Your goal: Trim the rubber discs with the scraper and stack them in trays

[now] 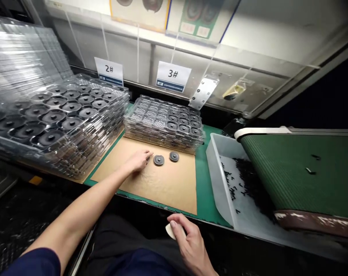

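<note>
On the brown sheet (165, 188), my left hand (139, 160) rests with its fingers bent and pointing right. What lies beneath those fingers, if anything, is hidden. Just right of the fingertips is a dark grey round disc (159, 160) with a small raised centre. A second such disc (174, 156) lies a little farther right. Below the bench's front edge, my right hand (189, 239) is closed around a cream-coloured flat piece with a rounded edge (170, 231), gripped between thumb and fingers. Its exact kind cannot be made out.
Stacked clear trays (90, 142) with dark discs stand at left. A smaller tray stack (162, 132), its top partly filled, sits behind the sheet. To the right are a white bin (220, 184) holding small black pieces and a green conveyor belt (300, 168).
</note>
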{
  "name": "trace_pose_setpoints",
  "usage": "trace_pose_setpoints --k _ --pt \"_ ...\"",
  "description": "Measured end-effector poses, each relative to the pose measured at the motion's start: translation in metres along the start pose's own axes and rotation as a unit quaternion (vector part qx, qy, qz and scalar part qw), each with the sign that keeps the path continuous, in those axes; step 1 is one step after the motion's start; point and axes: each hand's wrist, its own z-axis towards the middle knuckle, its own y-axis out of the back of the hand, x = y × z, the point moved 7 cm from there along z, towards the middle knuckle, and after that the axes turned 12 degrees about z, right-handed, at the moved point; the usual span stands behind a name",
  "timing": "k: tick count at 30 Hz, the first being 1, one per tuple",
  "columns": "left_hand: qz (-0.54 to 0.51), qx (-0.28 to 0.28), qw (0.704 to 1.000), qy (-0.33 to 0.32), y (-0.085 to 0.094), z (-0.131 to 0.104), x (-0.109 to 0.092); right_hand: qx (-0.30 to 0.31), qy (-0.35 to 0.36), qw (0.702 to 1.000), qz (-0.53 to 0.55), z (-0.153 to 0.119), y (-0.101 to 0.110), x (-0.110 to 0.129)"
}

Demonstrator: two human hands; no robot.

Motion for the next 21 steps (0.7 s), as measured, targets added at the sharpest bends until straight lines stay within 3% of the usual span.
trace_pose_setpoints --k 2,4,8,11,13,15,18,21 --pt "-0.013 0.015 1.0 0.021 0.001 0.001 -0.001 -0.016 -0.014 1.0 -0.01 -0.007 0.009 -0.009" --pt "-0.037 0.011 0.998 0.05 0.001 -0.015 -0.008 -0.031 -0.006 0.999 -0.024 -0.009 0.015 -0.015" --pt "-0.134 0.031 0.986 0.097 -0.023 -0.083 -0.044 -0.069 0.084 0.99 -0.088 -0.001 0.013 -0.005" --pt "-0.222 0.086 0.963 0.126 -0.052 -0.143 -0.071 -0.037 0.12 0.985 -0.115 0.01 -0.003 0.006" --pt "-0.265 0.105 0.947 0.148 -0.06 -0.173 -0.079 -0.002 0.068 0.997 -0.046 0.018 -0.014 0.004" --pt "-0.294 0.112 0.935 0.165 -0.056 -0.191 -0.079 0.022 -0.027 0.997 0.071 0.025 -0.022 -0.007" --pt "-0.353 0.115 0.914 0.163 -0.038 -0.203 -0.073 0.064 -0.138 0.967 0.206 0.029 -0.035 -0.02" --pt "-0.456 0.145 0.866 0.148 -0.026 -0.208 -0.072 0.126 -0.198 0.928 0.29 0.029 -0.051 -0.023"
